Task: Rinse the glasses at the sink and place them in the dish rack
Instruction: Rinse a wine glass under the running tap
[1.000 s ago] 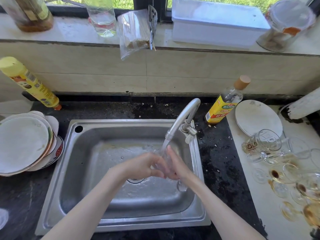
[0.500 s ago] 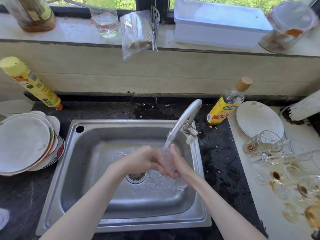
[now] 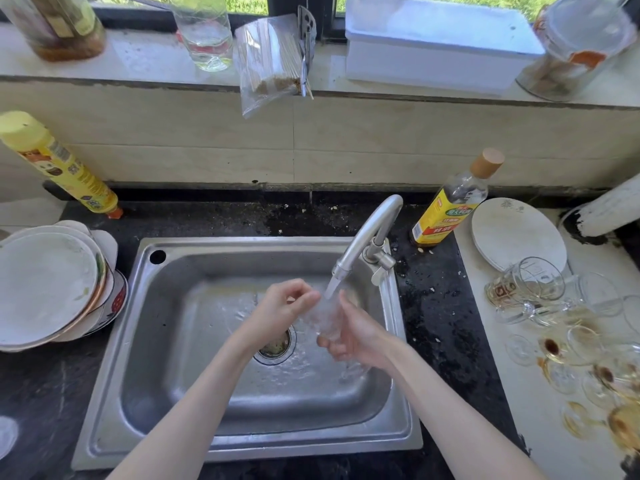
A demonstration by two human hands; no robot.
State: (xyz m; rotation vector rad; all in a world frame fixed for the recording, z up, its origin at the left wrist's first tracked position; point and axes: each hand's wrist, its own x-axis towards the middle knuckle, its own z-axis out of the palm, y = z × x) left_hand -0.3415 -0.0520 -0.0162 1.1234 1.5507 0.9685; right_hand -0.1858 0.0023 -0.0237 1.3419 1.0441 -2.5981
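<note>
Rinse step: right hand (image 3: 356, 336) fingers grasp glass (image 3: 325, 315) under tap (image 3: 360, 242); left hand (image 3: 282, 306) fingers curled at rim. Next: w/ firm grip, move to rack, not in view.

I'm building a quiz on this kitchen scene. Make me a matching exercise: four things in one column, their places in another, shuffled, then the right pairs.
Things:
1. plate stack
2. oil bottle
3. white box
4. glass

Places:
A. on the window sill
B. under the tap, held over the sink
C. on the counter left of the sink
D. on the counter right of the tap

Pairs: 1-C, 2-D, 3-A, 4-B
</note>
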